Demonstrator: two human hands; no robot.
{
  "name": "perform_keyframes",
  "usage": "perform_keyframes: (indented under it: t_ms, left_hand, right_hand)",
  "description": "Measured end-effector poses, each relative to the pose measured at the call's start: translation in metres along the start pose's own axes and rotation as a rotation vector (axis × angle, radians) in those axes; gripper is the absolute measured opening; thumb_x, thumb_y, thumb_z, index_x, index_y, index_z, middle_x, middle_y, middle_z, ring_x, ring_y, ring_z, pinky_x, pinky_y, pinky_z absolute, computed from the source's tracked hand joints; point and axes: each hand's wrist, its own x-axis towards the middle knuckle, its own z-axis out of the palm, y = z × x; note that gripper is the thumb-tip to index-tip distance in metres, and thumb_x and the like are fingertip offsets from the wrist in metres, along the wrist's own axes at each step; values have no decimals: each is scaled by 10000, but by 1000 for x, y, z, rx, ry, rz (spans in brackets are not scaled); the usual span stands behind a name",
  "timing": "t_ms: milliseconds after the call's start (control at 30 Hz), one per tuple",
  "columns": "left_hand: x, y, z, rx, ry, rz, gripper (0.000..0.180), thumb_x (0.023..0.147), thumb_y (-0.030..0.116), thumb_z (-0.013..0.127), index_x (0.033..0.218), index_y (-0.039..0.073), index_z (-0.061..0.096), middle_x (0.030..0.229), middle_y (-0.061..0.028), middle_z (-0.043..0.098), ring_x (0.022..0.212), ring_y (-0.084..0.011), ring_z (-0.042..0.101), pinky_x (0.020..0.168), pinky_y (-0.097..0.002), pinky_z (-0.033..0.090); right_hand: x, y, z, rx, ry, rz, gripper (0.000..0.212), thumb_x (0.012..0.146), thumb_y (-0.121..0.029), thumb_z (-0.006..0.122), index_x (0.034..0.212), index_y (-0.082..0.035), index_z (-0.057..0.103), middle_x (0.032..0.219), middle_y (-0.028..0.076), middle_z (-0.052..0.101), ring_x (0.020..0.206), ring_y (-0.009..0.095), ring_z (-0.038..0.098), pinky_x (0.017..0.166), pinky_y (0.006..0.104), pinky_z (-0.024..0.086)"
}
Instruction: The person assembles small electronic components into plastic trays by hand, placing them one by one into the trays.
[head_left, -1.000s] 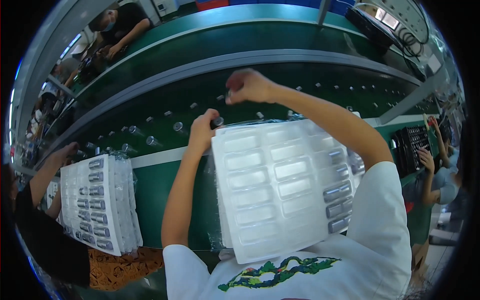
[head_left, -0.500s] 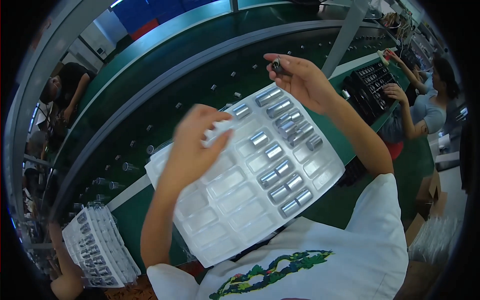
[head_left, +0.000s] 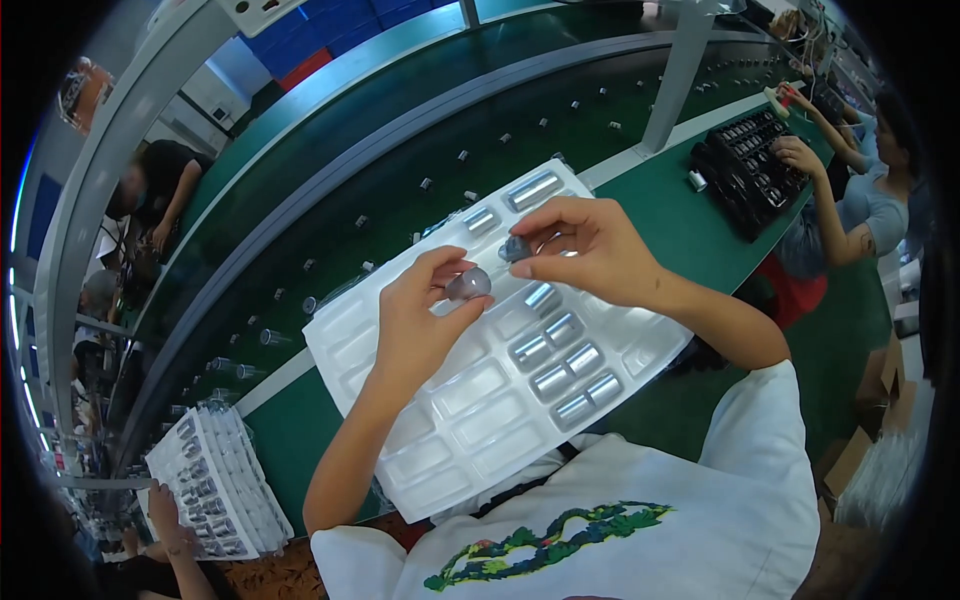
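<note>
My left hand (head_left: 415,320) pinches a silver cylinder with a rounded, shiny end (head_left: 470,283) between thumb and fingers, above the middle of a white plastic tray (head_left: 490,395). Facing it, my right hand (head_left: 600,255) grips a small dark grey part (head_left: 515,248) at its fingertips. The two pieces are close together, with a narrow gap between them. Several silver cylinders lie in the tray's right-hand pockets, such as a silver cylinder (head_left: 575,410) near its front edge. The pockets on the left hold nothing. My right hand and forearm cover some pockets.
Beyond the tray runs a green conveyor belt (head_left: 400,165) with scattered small metal parts. A stack of filled trays (head_left: 215,480) stands at the lower left, a person's hand on it. Black racks (head_left: 745,170) lie to the right, where another person works. A grey post (head_left: 680,80) rises behind.
My right hand has come down and inward from the tray's far corner with the small part. My left hand has moved right to meet it and now visibly holds the silver cylinder.
</note>
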Motion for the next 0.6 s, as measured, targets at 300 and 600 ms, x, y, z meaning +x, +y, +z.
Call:
perform_keyframes:
  t_ms: [300,600]
  left_hand:
    - [-42,-4,-17,-140,242,112,332,720,39,868,1007,-23,711,942,-94,702,814,-152,687,773,-279,561]
    - [-60,-15,-31,-207,422,27,308,730,-39,834,996,-38,679,943,-84,678,832,-123,641,800,-250,536]
  right_hand:
    - [3,-16,54,-522,-192,-448,338,845,-34,768,1173,8,699,1102,148,688,920,258,706,787,311,571]
    - [5,-5,116,-770,-221,-577,546,884,73,598,1408,92,446,1377,306,505,1177,424,596,986,399,521]
